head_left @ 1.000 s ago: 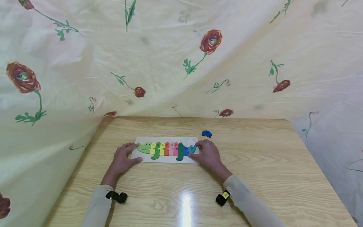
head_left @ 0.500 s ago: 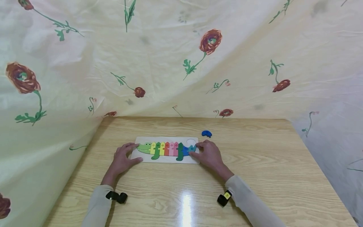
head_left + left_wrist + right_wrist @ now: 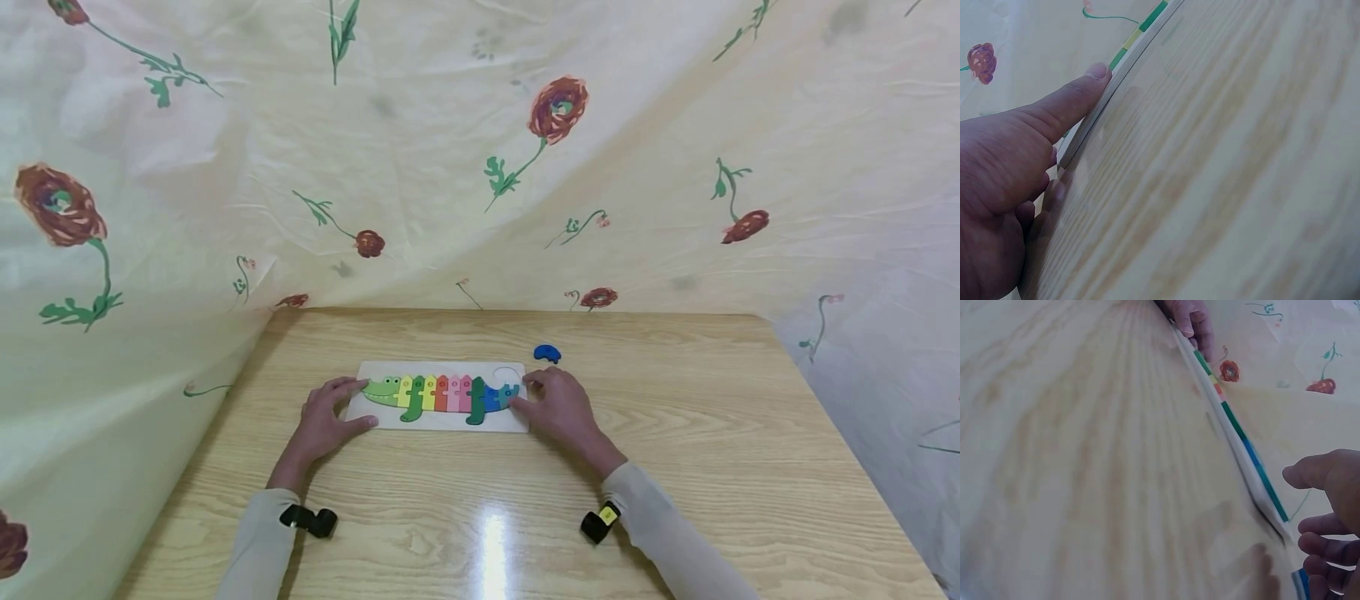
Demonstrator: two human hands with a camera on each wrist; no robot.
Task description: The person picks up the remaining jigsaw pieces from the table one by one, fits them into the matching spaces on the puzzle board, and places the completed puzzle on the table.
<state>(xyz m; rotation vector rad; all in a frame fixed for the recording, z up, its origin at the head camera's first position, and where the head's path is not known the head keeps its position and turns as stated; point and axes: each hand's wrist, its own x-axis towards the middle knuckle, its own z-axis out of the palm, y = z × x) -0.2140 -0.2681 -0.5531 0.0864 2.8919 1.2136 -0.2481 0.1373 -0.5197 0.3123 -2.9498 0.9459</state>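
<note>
A white puzzle board point(image 3: 442, 424) lies flat on the table, with a crocodile built from coloured pieces on it. My left hand point(image 3: 328, 421) holds the board's left end, fingertips by the green head piece point(image 3: 382, 393) and thumb point(image 3: 1094, 74) on the near edge. At the right end my right hand point(image 3: 558, 404) hovers around the teal piece point(image 3: 507, 390). The right wrist view shows its thumb point(image 3: 1310, 472) apart from the board and its fingers loosely bent, holding nothing. A loose dark blue curved piece point(image 3: 547, 354) lies beyond the right hand.
The wooden table point(image 3: 705, 433) stretches out to both sides and toward me. A flowered cloth point(image 3: 450, 167) hangs at the back and sides. A bare curved outline shows at the board's upper right. Each sleeve cuff carries a small black wrist camera.
My right hand has drawn back slightly to the right, off the teal piece, which stays on the board. The left hand and the loose blue piece have not moved.
</note>
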